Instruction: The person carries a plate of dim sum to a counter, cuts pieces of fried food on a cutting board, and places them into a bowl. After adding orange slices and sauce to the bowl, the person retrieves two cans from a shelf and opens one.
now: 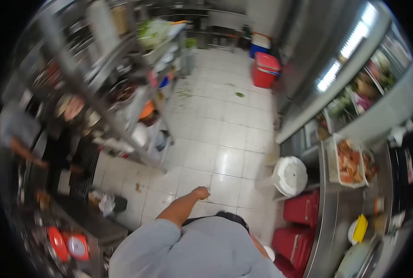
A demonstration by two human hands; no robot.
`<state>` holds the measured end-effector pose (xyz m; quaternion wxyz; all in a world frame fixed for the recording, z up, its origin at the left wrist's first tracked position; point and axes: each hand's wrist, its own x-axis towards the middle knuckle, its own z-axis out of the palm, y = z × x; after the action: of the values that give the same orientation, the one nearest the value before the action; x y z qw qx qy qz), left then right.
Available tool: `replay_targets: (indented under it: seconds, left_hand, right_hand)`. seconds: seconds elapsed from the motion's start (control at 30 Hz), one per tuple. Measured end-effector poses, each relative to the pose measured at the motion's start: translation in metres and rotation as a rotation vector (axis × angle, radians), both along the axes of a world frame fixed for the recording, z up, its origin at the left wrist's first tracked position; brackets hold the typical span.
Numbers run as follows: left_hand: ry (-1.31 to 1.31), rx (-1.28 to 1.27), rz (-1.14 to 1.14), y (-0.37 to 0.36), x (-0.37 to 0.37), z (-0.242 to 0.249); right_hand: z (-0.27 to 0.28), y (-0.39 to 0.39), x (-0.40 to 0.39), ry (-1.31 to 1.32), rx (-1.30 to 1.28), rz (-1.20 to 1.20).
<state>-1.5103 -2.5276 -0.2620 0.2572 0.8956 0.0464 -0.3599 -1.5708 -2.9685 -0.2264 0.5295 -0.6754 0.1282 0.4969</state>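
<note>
My left hand (pixel 200 192) hangs in front of my body over the white tiled floor (pixel 206 153). Its fingers are curled closed, and a small pale bit shows by the fingertips, too blurred to name. At my right side only a strip of my right forearm (pixel 258 245) shows past my grey shirt (pixel 197 250). A white rounded thing (pixel 269 253) is right beside that forearm; the fingers of my right hand are hidden.
On the right are a white stool (pixel 290 176), red bins (pixel 293 245) and a steel counter with a basket of orange-brown food (pixel 350 162). A red cooler (pixel 265 69) stands ahead. Left are steel shelves (pixel 118 118), a red scale (pixel 78 246) and another person (pixel 21 125).
</note>
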Motion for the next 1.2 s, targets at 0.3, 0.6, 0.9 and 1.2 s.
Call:
replay_targets:
  seconds: [0.3,0.6,0.9,1.2]
  left_hand:
    - [-0.192,-0.108,0.487,0.094,0.154,0.035]
    - [-0.015,0.007,0.734,0.171,0.187,0.045]
    - [0.324,0.030,0.510,0.201,0.250,0.006]
    - [0.025,0.112,0.650,0.357,0.522,-0.036]
  right_hand:
    - [0.024,0.017,0.227,-0.070,-0.275,-0.389]
    - [0.079,0.162,0.629,-0.740,-0.020,0.000]
    - [0.089,0.125,0.680,-0.718,-0.408,0.253]
    - [0.068,0.147,0.717,-0.479,-0.638,0.049]
